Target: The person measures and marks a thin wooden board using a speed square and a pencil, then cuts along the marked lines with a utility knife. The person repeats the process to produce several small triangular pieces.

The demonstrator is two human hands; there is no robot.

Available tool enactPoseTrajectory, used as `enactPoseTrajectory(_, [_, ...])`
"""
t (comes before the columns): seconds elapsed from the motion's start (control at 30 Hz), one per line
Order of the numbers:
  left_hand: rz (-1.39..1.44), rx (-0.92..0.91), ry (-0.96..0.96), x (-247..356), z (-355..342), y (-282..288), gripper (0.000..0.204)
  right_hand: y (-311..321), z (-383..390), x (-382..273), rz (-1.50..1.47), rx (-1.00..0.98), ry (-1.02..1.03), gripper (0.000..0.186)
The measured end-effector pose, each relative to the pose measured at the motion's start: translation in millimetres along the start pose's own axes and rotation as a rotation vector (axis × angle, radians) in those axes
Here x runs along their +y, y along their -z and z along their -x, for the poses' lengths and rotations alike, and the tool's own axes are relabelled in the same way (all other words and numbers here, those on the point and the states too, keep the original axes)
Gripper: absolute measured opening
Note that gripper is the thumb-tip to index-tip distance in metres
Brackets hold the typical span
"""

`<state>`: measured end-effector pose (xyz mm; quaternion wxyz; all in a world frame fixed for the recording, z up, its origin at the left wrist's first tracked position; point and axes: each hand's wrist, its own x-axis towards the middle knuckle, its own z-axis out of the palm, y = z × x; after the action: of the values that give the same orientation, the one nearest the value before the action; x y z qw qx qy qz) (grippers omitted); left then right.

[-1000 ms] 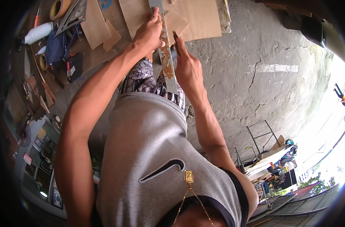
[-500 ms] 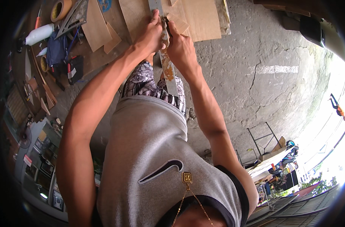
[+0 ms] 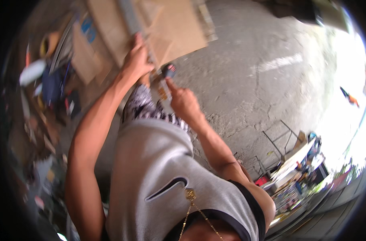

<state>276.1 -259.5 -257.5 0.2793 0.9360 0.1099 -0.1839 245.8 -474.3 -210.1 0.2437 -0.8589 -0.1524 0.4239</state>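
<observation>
A long grey metal straightedge (image 3: 129, 18) with worn, rusty-looking patches lies across a thin plywood sheet (image 3: 187, 32). Its near end juts past the sheet over my legs. My left hand (image 3: 138, 60) is closed on the straightedge near the sheet's front edge. Close to the bar's near end is my right hand (image 3: 184, 105), fingers curled and index finger stretched along the bar. Whatever it grips is hidden and blurred. A smaller plywood piece (image 3: 161, 48) rests on the sheet, right of the straightedge.
On the left lie a tape roll (image 3: 49, 44), a white bottle (image 3: 32, 72), a dark blue cloth-like item (image 3: 52, 88) and plywood offcuts (image 3: 84, 60). My sandalled foot (image 3: 169, 70) stands on cracked concrete floor (image 3: 239, 88). A metal frame (image 3: 281, 138) and piled goods stand at right.
My right hand has drawn back along the straightedge toward its near end, away from my left hand. The left hand keeps its hold. The whole view has shifted and blurred.
</observation>
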Motion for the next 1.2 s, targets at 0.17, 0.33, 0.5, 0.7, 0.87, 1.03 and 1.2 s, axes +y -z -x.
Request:
enactPoseTrajectory(0.17, [0.116,0.080,-0.088,-16.2,-0.6,-13.1,0.093,11.5,-30.3,-22.1,-0.103,0.316,0.084,0.069])
enactPoseTrajectory(0.33, [0.049,-0.006,-0.010,-0.9,0.8,-8.2,0.096,14.0,-49.6,-19.0,-0.268,0.267,0.162,0.074])
enactPoseTrajectory(0.5, [0.043,-0.011,0.001,7.5,5.1,-3.1,0.094,-4.4,-64.6,-15.7,-0.320,0.262,0.191,0.082])
enactPoseTrajectory(0.7, [0.066,0.200,-0.292,-21.8,-12.7,-24.4,0.094,-3.0,-81.0,-17.4,-0.275,0.204,0.190,0.082])
enactPoseTrajectory(0.87, [0.031,0.014,-0.083,-4.7,-4.7,-0.5,0.093,-5.9,-86.3,-27.2,-0.258,0.403,0.264,0.071])
enactPoseTrajectory(1.03, [0.053,-0.066,0.003,-4.4,-1.0,-5.2,0.099,-0.6,-80.8,-31.2,-0.241,0.388,0.232,0.053])
enactPoseTrajectory(1.2, [0.025,-0.081,0.050,-1.7,0.0,-11.1,0.101,0.9,-81.8,-28.3,-0.214,0.360,0.250,0.050])
